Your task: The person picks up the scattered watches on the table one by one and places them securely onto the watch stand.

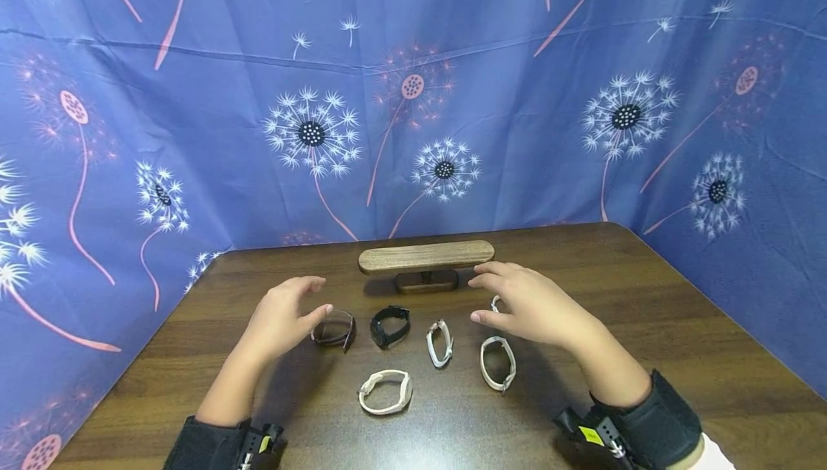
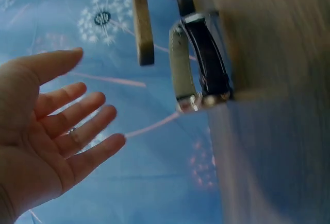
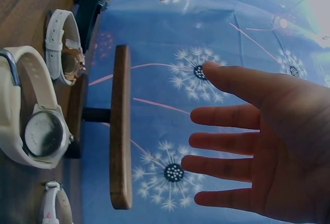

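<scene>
Loosely, my left grip (image 1: pixel 278 321) spreads thumb from fingers near the dark-strapped watch (image 1: pixel 352 331); my right grip (image 1: pixel 526 305), likewise apart, hovers near a partly hidden white-strapped watch (image 1: pixel 495 304). Both watches lie on the counter (image 1: pixel 646 298), nearer me than the wooden T-shaped stand (image 1: pixel 426 257).

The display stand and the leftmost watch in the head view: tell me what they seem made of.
Display stand: probably wood, low-sheen finish; streaky brown grain runs lengthwise.

Leftmost watch: strap perhaps leather or imitation leather; dark and glossy outside, paler inside.
</scene>
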`<state>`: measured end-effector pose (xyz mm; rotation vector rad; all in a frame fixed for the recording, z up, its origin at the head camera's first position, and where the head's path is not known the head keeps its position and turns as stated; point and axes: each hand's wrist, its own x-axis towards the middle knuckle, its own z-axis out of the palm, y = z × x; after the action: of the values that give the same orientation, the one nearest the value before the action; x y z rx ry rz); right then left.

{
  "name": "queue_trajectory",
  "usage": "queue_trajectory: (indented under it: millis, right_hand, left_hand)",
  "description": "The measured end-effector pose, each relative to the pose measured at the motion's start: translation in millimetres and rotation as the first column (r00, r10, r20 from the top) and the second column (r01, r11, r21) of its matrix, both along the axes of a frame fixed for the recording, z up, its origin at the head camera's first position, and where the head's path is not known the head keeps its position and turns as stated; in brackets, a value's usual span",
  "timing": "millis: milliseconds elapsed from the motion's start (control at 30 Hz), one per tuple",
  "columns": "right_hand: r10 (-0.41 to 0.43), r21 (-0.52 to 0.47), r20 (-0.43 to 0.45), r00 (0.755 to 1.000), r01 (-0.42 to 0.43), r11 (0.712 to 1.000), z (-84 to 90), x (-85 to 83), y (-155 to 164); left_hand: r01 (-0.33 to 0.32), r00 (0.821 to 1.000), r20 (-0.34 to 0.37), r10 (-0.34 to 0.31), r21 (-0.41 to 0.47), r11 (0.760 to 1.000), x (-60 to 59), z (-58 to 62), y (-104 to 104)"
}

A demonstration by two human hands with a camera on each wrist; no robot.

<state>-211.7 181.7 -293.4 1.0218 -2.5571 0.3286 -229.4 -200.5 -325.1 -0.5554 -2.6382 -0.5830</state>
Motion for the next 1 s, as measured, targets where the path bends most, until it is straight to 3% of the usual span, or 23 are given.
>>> queue_trajectory:
  millis: [300,533,800,1000]
  right_hand:
    - [-0.012,-0.005,0.036,0.999,0.012,1.0,3.4,-2.9,5]
    - [-0.006,-0.011,0.054,0.998,0.007,1.0,0.5,-3.6,5]
    - [0.003,-0.016,0.058,0.998,-0.002,1.0,0.7,-1.8,4]
    - [0.003,-0.009,0.083,0.997,-0.002,1.0,-0.4,-1.2,2]
  left_hand:
    - [-0.115,0.985,0.126,0.116,-0.013,0.993,-5.8,-9.3,-16]
    - [-0.141,0.967,0.208,0.148,-0.046,0.989,-15.1,-24.0,-11]
    - [-0.167,0.959,0.216,0.181,-0.084,0.982,-16.6,-28.1,-7]
    - [-0.193,0.961,0.184,0.206,-0.084,0.978,-16.9,-31.6,-7]
